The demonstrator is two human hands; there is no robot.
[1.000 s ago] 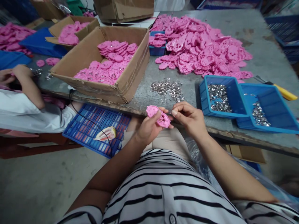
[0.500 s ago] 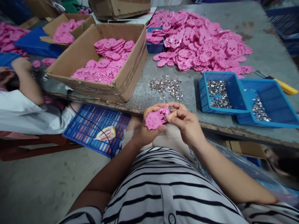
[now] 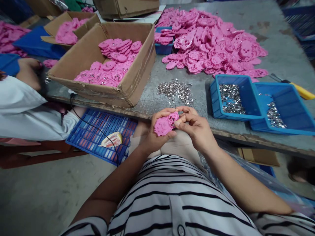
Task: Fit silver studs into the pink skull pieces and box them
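Pink and oval, with holes toward its right end, one piece [image 3: 162, 126] is in our hands, above our lap and near the front edge of the bench [image 3: 278, 55]. Our left hand [image 3: 155, 138] holds it, with the thumb along the lower side and the fingers curled around the upper side. Our right hand [image 3: 197, 130] is narrow: thumb and forefinger are close together at the right end of the piece, but we cannot tell whether they grip the piece itself or something small.

Just beyond our hands, we see a scatter of shiny small parts [image 3: 175, 91] lying on the bench. To its right stand two blue trays [image 3: 236, 115], side by side, with similar parts inside. Behind the scatter lies a large pile of pink pieces [image 3: 214, 47]. To the left we have an open cardboard box [image 3: 98, 91], which contains many other pink pieces.
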